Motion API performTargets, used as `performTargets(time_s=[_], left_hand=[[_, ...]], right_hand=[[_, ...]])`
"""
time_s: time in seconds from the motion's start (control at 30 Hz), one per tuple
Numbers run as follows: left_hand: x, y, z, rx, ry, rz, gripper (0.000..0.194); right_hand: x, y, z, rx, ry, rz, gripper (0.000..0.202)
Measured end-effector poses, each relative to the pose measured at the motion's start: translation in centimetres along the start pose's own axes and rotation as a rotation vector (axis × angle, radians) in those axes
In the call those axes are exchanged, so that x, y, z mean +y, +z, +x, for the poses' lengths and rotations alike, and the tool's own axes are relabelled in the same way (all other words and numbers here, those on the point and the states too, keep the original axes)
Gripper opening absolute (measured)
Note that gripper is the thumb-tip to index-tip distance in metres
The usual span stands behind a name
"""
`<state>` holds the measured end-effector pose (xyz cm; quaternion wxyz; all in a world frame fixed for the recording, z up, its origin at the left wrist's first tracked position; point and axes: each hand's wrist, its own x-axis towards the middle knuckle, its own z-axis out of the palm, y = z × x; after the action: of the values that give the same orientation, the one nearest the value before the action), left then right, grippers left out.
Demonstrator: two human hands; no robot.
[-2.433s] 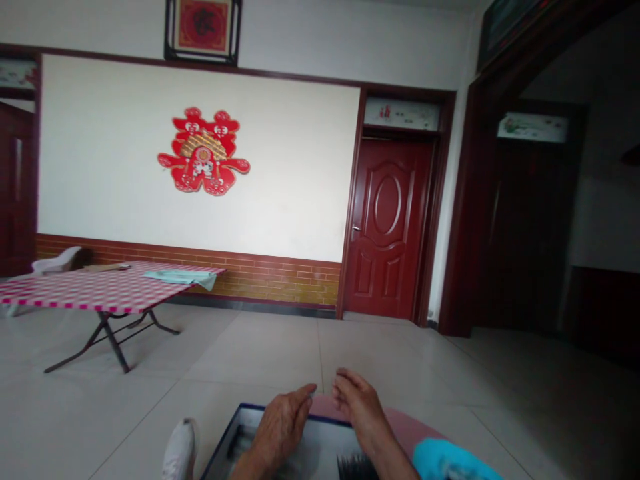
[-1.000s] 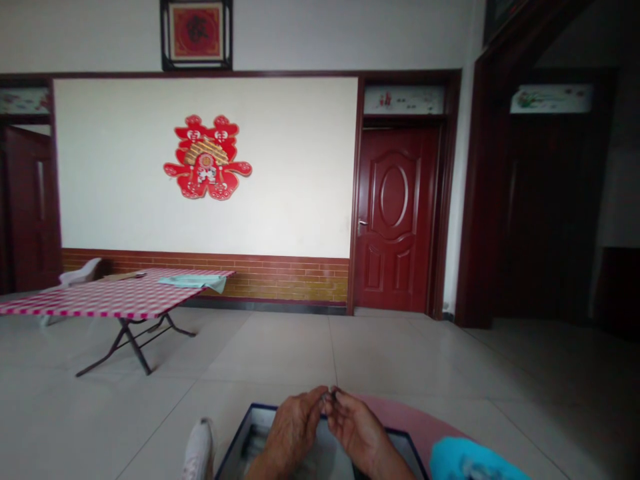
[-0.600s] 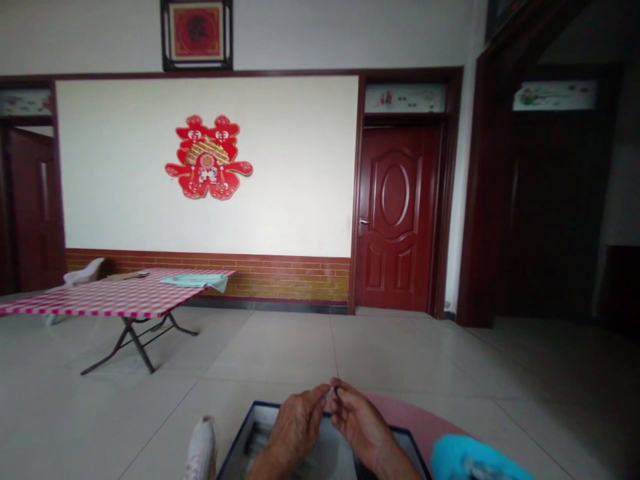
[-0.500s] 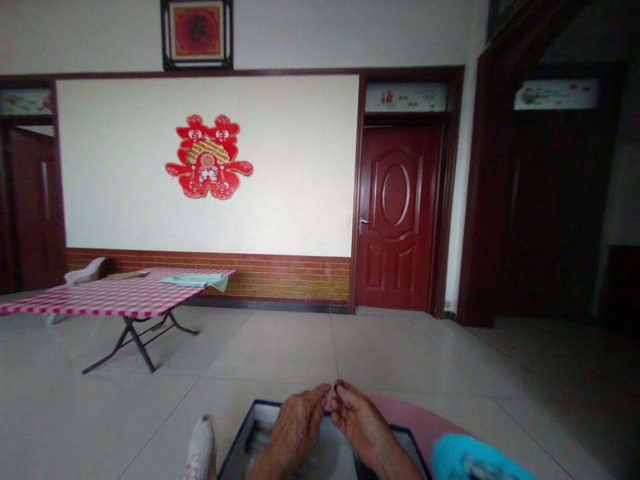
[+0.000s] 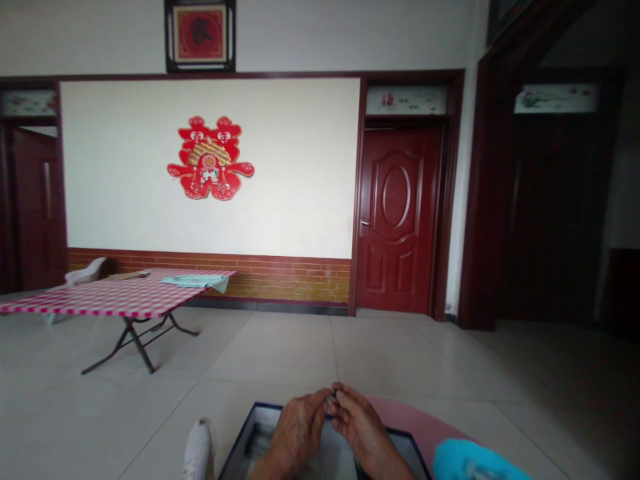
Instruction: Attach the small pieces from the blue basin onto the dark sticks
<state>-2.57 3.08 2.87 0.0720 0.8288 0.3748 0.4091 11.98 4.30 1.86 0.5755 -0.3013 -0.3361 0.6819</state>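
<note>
Low in the view, my left hand [image 5: 299,427] and my right hand [image 5: 361,427] meet at their fingertips. My right thumb and forefinger pinch a small dark piece [image 5: 335,394], too small to name. The left fingertips are pinched together right against it; whatever they hold is too small to make out. Under both hands is a shallow box [image 5: 239,445] with a dark blue rim and pale inside. Dim long shapes lie in its left part, and my forearms hide much of the rest.
The box stands on a pink round surface [image 5: 425,420]. A bright blue item [image 5: 475,460] lies to the right, a white shoe [image 5: 199,450] to the left. Farther off stand a folding table [image 5: 115,297] with a checked cloth and a red door [image 5: 397,220].
My fingertips have come closer together, and the left ones now touch at the dark piece. The view has tilted very slightly. The box stays in place.
</note>
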Motion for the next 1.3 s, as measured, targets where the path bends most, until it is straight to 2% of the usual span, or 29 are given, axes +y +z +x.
performTargets(time_s=[0.17,0.33,0.5,0.6,0.73,0.8,0.9,1.07,1.3], left_hand=[[0.2,-0.1,0.0,0.009,-0.02,0.061,0.032],[-0.6,0.3,0.0,0.03,-0.021,0.169,0.035],[-2.1,0.9,0.0,0.041,0.036,0.196,0.035],[-2.5,1.0,-0.1,0.068,0.045,0.197,0.034],[-2.6,1.2,-0.1,0.093,0.043,0.176,0.033],[-2.7,1.3,-0.2,0.094,0.04,0.174,0.033],[-2.8,1.3,-0.2,0.088,0.031,0.189,0.034],[-2.8,1.2,-0.2,0.074,0.022,0.214,0.034],[-2.9,1.2,-0.3,0.055,0.032,0.224,0.035]], right_hand=[[-0.5,0.0,-0.1,0.048,-0.008,-0.108,0.026],[-2.4,0.3,-0.1,0.132,-0.265,-0.491,0.015],[-5.7,0.1,-0.3,0.22,-0.329,-0.659,0.021],[-8.8,-2.4,-1.9,0.24,-0.359,-0.837,0.016],[-12.3,-8.2,-5.4,0.277,-0.383,-1.107,0.011],[-12.8,-11.1,-7.1,0.281,-0.358,-1.226,0.016],[-11.8,-13.9,-8.8,0.255,-0.296,-1.356,0.02],[-9.7,-15.3,-9.2,0.17,-0.225,-1.445,0.019],[-12.0,-17.1,-8.2,0.179,-0.311,-1.493,0.024]])
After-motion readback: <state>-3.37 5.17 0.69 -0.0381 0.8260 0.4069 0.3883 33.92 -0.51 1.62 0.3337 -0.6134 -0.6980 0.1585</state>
